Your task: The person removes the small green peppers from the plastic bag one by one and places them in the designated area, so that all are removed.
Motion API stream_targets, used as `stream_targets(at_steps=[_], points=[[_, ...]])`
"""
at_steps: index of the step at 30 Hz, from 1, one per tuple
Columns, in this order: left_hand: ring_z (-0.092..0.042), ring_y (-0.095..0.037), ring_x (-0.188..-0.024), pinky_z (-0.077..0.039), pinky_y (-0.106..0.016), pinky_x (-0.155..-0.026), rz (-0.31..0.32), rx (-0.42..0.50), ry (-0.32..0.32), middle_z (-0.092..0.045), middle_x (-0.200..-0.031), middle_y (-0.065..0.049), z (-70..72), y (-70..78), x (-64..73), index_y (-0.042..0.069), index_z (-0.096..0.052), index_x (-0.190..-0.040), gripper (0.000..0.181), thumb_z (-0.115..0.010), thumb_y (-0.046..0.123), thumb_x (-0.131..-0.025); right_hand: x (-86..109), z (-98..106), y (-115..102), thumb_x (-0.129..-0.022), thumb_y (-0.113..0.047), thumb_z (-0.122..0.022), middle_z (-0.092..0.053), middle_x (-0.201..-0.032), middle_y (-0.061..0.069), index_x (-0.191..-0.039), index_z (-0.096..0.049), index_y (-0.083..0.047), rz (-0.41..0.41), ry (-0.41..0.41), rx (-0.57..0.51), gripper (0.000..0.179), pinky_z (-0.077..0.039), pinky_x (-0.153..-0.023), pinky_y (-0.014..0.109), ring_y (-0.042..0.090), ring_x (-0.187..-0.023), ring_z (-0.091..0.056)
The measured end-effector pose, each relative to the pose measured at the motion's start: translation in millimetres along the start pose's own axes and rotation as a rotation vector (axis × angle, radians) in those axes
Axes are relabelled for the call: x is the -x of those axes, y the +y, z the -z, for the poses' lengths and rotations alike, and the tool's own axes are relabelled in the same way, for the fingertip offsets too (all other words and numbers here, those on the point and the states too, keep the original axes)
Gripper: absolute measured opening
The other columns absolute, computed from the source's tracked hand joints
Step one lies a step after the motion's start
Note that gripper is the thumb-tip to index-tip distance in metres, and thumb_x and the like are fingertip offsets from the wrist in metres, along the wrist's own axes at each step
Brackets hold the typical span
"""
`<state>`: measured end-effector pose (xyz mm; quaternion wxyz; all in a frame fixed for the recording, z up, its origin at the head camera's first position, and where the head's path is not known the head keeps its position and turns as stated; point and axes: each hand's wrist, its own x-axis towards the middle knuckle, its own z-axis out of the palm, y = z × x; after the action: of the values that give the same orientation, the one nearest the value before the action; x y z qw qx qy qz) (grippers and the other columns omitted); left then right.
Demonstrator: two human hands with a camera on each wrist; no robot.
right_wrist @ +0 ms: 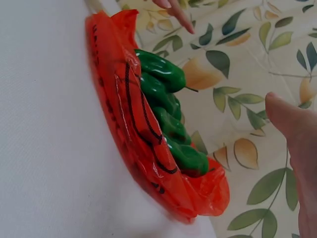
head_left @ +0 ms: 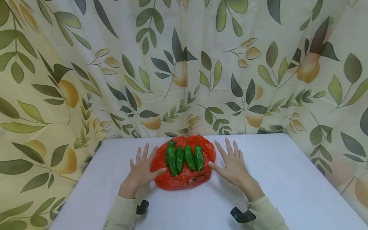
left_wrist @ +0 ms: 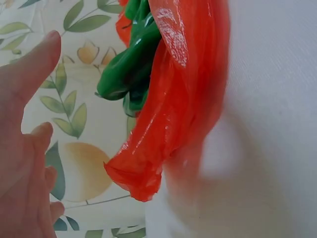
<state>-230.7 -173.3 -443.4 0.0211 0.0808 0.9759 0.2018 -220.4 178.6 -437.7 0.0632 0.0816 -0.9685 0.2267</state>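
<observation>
Several glossy green peppers (head_left: 180,159) lie side by side on a crumpled red plastic bag (head_left: 175,183) near the middle of the table. At the bag's left side is my left hand (head_left: 143,169), fingers spread and straight, its thumb reaching over the bag's edge. My right hand (head_left: 232,164) is spread on the other side, thumb close to the bag's right edge. Neither hand grips anything. In the left wrist view, a pepper (left_wrist: 130,67) pokes out past the red plastic. Black print marks the bag (right_wrist: 130,124) in the right wrist view, with the peppers (right_wrist: 171,124) resting along it.
A white table (head_left: 276,179) spreads out around the bag. Behind and beside it hangs a curtain (head_left: 184,105) patterned with leaves and fruit. A dark device sits at my left wrist (head_left: 142,207) and another at my right wrist (head_left: 242,215).
</observation>
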Motion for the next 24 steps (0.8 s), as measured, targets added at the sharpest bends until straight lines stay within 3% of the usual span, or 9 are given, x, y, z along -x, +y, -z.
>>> stream_targets(at_steps=[15,24], points=[[-0.011,-0.050,-0.155,-0.020,-0.077,-0.115,-0.026,0.013,-0.012,-0.013,-0.170,-0.018,-10.5,-11.0,-2.9,0.026,-0.022,-0.162,0.092,-0.068,0.055,-0.089,-0.8,-14.8,8.4,-0.092,-0.058,-0.060,-0.004,-0.170,0.023,-0.162,-0.023,-0.024,-0.009,-0.051,-0.045,0.087,-0.011,-0.116,0.079,0.055,-0.153,0.000],[-0.018,-0.047,-0.153,-0.027,-0.074,-0.115,-0.032,0.060,-0.045,-0.019,-0.169,-0.015,-15.4,-6.5,-6.0,0.025,-0.028,-0.161,0.087,-0.070,0.051,-0.089,-6.7,-20.6,8.0,-0.093,-0.060,-0.057,-0.008,-0.170,0.022,-0.162,-0.023,-0.023,0.027,-0.044,-0.082,0.086,-0.014,-0.116,0.079,0.054,-0.153,-0.003]])
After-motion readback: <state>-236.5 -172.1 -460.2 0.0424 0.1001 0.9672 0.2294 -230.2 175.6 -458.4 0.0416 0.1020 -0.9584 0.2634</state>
